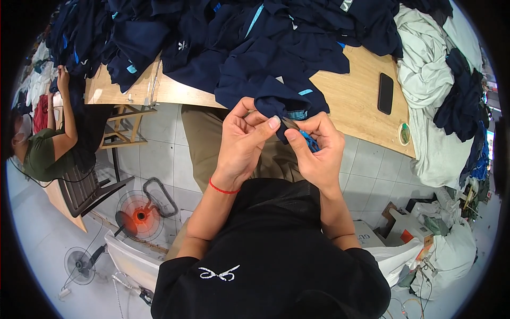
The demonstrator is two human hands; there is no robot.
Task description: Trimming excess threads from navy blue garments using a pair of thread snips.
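Over my lap, at the table's near edge, my left hand pinches the edge of a navy garment between thumb and fingers. A strip of patterned blue trim shows at the garment's opening. My right hand is closed round small thread snips with a blue handle. Their dark blades point up and left, touching or very close to the cloth by my left thumb. The exact spot between the blades is hidden by the fingers. The rest of the garment lies spread back onto the table.
More navy garments heap across the wooden table. A black phone and a small round container lie at its right. Pale cloth hangs beyond. Another person handles cloth at left. Fans stand on the floor.
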